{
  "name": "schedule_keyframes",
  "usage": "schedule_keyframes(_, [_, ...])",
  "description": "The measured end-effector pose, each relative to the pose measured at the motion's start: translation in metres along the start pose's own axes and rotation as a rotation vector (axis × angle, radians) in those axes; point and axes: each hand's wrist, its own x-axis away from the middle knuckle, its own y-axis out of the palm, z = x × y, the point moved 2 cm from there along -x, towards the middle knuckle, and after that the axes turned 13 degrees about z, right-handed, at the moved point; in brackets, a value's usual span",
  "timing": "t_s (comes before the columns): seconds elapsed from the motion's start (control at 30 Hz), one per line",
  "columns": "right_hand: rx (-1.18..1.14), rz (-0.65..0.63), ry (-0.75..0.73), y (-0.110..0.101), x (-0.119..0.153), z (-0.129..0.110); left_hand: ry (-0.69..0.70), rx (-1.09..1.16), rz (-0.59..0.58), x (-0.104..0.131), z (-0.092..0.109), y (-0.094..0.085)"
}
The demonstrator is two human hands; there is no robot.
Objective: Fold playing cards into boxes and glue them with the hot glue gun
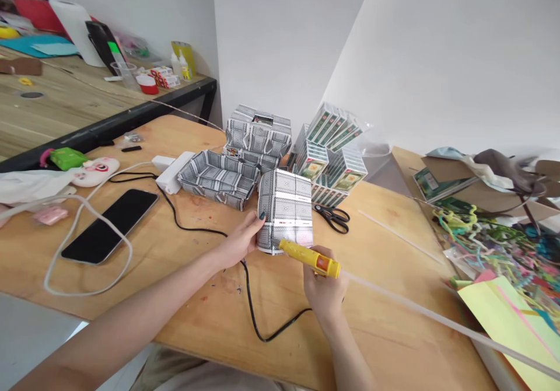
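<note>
the left hand (240, 239) has its fingers closed on the left side of a card box (286, 204). its thumb, with a dark green nail, lies on the side, and the other fingers are mostly hidden. the box is near the middle of the counter (394, 251), tipped so a big face looks up. i can't tell if it touches the wood. the right hand (324, 289) has its fingers curled around a yellow glue gun (308, 257), though most of them are hidden. the gun's tip is at the near end of the box, and i can't tell if they touch. a long, pale glue stick (429, 312) pokes out of its back, past the right edge of the counter.

a card tray (219, 178) sits behind the left hand. behind that, toward the far edge, is a bigger card chest (258, 134). packs (339, 169) are piled up to the right of the chest. black scissors (336, 219) lie in front of the packs, just beside the box. a phone (111, 226) lies near the left end, with a white cord (55, 274) looping over it. a black cord (254, 315) bends toward the near edge.
</note>
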Motion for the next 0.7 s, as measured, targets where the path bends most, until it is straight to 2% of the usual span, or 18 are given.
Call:
schedule_keyframes(0.33, [-0.053,0.099,-0.084,0.0025,0.0004,0.0021,0.048,-0.031,-0.013,0.0021,0.0021,0.0010])
schedule_keyframes(0.7, [-0.055,0.115,-0.103,0.0009,-0.0005,-0.0024,0.102,-0.078,0.025,0.0034,0.0059,0.0005])
